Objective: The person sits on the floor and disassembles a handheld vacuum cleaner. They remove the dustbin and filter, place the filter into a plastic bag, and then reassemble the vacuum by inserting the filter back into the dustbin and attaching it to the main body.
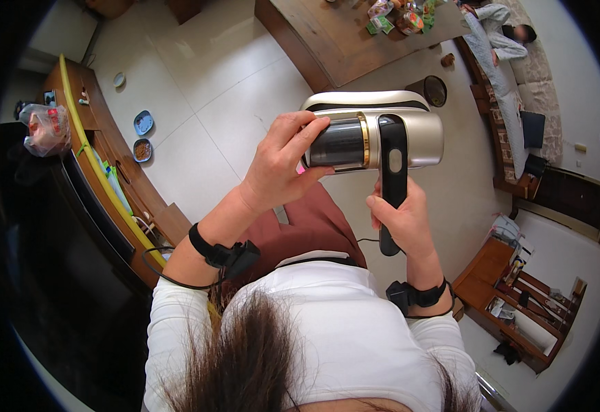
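Note:
A handheld vacuum cleaner [423, 137] with a champagne-coloured body is held up in front of me, above the floor. Its dark see-through dust cup [340, 142] has a gold ring at one end. My left hand [283, 158] is closed round the cup's left end, fingers over the top and thumb along the near side. The black handle [393, 182] points down toward me, and my right hand [408, 214] grips it, with part of the fingers hidden behind it. Black straps with small boxes sit on both my forearms.
A wooden table [300, 34] with snack packages stands ahead. Behind the vacuum is a dark waste bin [429, 89]. A person [509, 34] is on the sofa at far right. Bowls [143, 150] lie on the floor by the left cabinet [101, 130]; wooden furniture [478, 275] stands at right.

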Motion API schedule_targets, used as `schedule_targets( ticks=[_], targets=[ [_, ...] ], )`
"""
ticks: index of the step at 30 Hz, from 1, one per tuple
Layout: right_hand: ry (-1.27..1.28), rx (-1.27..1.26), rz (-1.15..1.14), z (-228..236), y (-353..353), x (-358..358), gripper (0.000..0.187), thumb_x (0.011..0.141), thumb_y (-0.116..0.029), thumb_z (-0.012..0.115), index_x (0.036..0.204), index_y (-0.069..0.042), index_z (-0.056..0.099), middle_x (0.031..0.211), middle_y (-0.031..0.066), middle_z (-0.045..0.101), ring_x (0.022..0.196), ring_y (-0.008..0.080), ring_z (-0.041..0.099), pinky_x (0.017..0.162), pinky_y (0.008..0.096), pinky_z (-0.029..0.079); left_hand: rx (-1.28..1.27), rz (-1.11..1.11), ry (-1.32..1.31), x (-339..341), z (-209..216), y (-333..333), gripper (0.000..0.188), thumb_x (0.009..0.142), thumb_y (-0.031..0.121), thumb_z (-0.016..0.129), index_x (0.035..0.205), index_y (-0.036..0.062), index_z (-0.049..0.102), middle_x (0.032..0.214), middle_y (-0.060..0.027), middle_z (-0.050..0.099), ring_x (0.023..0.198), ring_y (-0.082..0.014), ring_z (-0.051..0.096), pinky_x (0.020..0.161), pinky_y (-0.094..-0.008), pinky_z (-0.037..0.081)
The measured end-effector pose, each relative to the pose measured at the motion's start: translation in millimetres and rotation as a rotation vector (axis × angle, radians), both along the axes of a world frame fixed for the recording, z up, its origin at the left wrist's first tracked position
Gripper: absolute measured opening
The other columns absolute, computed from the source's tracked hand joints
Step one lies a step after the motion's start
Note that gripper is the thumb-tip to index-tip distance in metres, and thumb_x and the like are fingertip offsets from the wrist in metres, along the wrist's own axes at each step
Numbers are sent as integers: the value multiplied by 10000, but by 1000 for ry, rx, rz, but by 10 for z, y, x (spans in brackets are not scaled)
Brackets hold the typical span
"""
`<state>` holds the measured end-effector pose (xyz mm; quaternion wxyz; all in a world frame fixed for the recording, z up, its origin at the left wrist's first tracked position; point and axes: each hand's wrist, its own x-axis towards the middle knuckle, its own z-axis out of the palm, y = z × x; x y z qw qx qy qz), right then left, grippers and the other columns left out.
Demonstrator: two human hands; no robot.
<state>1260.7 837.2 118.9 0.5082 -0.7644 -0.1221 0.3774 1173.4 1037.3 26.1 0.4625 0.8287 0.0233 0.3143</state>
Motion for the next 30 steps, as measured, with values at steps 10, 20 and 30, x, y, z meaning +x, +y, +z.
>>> schedule_targets(
  ticks=[10, 20, 30],
  targets=[
    [-51, -37, -5, -14, 8, 9, 160, 800, 4, 634, 899, 1, 509, 696, 25, 544, 532, 85, 529, 481, 244, 442, -40, -112, 71, 47, -3, -3, 727, 648, 30, 802, 1312, 18, 506, 1228, -174, 531, 1114, -365, 525, 930, -432, 475],
    [13, 6, -41, -14, 112, 54, 157, 802, 12, 631, 901, 6, 509, 713, 21, 547, 526, 88, 530, 476, 246, 439, 59, 28, -36, 154, 17, 2, 711, 583, -28, 785, 1249, 20, 542, 1201, -163, 537, 1086, -376, 532, 920, -443, 473],
    [38, 14, -12, -26, 139, 76, 163, 803, 6, 634, 903, -5, 506, 704, 21, 543, 522, 81, 527, 470, 233, 435, 87, 69, -99, 144, -103, -19, 727, 575, -29, 788, 1253, 15, 531, 1203, -167, 534, 1075, -378, 528, 911, -448, 476]
  ],
)
